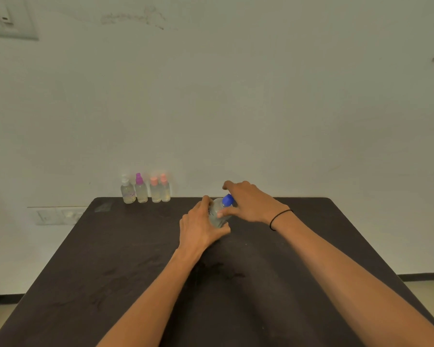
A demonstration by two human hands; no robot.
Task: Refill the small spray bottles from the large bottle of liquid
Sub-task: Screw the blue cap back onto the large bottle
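A large clear bottle (217, 213) with a blue cap (228, 200) stands near the middle of the dark table (135, 259). My left hand (202, 227) grips its body from the left. My right hand (248, 202) is at the cap, thumb on the bottle's neck and fingers spread over and behind the cap. Several small spray bottles stand in a row at the table's far edge: one with a white top (127, 190), one with a purple top (140, 189) and two with pink tops (160, 189). All of them hold clear liquid.
A pale wall rises right behind the table. Wall sockets (58, 216) sit low on the left, a switch plate (10, 18) at the top left. A black band (278, 219) circles my right wrist.
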